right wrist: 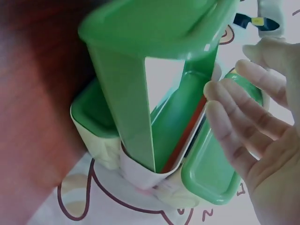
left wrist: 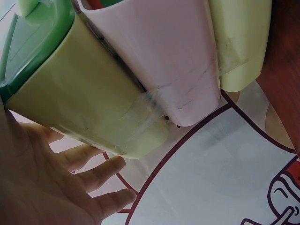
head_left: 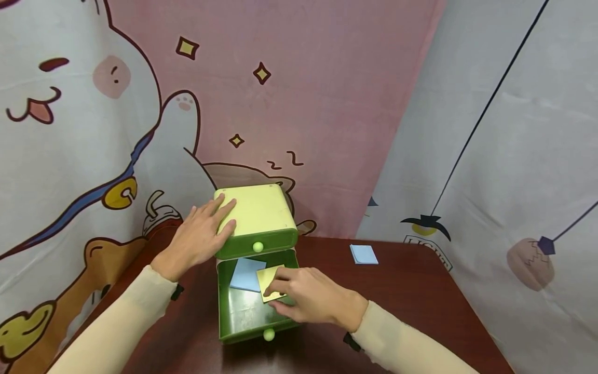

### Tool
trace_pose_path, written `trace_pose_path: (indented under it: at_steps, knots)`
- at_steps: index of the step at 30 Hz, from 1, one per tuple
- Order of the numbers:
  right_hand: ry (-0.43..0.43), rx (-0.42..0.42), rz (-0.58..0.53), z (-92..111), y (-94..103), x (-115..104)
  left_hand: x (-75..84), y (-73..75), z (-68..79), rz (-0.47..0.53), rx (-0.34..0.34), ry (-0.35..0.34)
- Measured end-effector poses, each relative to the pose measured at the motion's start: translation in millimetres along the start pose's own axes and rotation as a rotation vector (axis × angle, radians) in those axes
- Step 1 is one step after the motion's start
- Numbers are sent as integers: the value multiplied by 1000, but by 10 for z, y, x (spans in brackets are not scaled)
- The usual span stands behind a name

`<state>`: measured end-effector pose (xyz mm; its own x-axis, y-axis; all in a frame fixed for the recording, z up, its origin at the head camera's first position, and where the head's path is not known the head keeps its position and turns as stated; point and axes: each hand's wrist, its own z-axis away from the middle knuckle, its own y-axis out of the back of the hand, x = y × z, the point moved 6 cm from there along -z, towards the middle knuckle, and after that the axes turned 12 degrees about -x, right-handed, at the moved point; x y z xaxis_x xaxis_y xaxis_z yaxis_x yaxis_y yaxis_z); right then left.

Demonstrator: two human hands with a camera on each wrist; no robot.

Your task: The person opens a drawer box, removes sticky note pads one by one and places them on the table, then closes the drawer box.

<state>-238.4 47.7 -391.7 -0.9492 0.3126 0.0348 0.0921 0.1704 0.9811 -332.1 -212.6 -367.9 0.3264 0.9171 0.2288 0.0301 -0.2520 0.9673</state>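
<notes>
A small drawer cabinet (head_left: pixel 254 208) with a pale yellow top stands on the table. My left hand (head_left: pixel 198 236) rests against its top left edge, fingers spread. Below, a green drawer (head_left: pixel 245 314) is pulled out. Inside it lie a blue sticky-note pad (head_left: pixel 245 275) and, overlapping its right side, a yellow sticky-note pad (head_left: pixel 265 278). Over the yellow pad hangs my right hand (head_left: pixel 310 296), its fingers loosely bent and hiding part of the pad. The right wrist view shows the thumb and fingers (right wrist: pixel 234 136) apart, with nothing between them.
Another blue sticky-note pad (head_left: pixel 364 254) lies on the dark red table (head_left: pixel 397 306) at the back right. Above the pulled-out drawer is a closed green drawer (head_left: pixel 277 240) with a round knob. A printed cloth (head_left: pixel 327 104) hangs behind the cabinet.
</notes>
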Motion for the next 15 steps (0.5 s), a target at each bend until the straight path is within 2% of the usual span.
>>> trace_pose_path:
  at_steps: [7,15]
  knots:
    - [-125,-257,34,-224,-72,244,-4,-9,-4,2,-21,14]
    - [-145,-436,129,-405,-179,341,5,5,-5,-9,-13,7]
